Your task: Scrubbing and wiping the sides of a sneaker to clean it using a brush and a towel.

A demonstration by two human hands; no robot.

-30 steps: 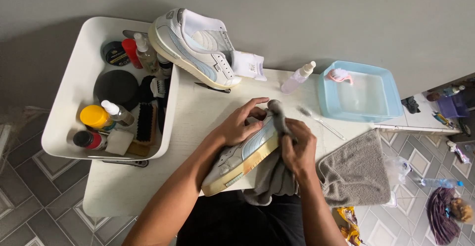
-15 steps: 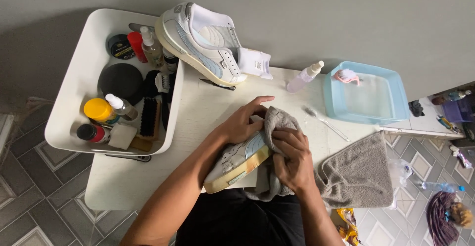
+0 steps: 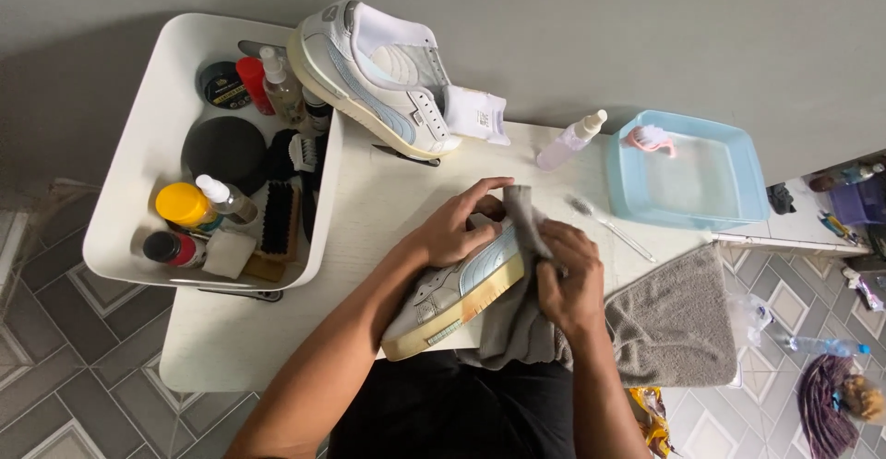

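Left hand (image 3: 459, 224) gripping pale sneaker (image 3: 457, 293), right hand (image 3: 568, 279) clutching grey cloth (image 3: 517, 325), white tag (image 3: 476, 113) behind.

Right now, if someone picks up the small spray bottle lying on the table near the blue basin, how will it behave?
The spray bottle lies on its side on the table, and its body looks round, so a push would probably roll it. It looks like thin, pale plastic, so it is likely light. Stood upright, its narrow shape may tip easily.

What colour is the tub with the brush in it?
The tub is light blue, seen in the head view.
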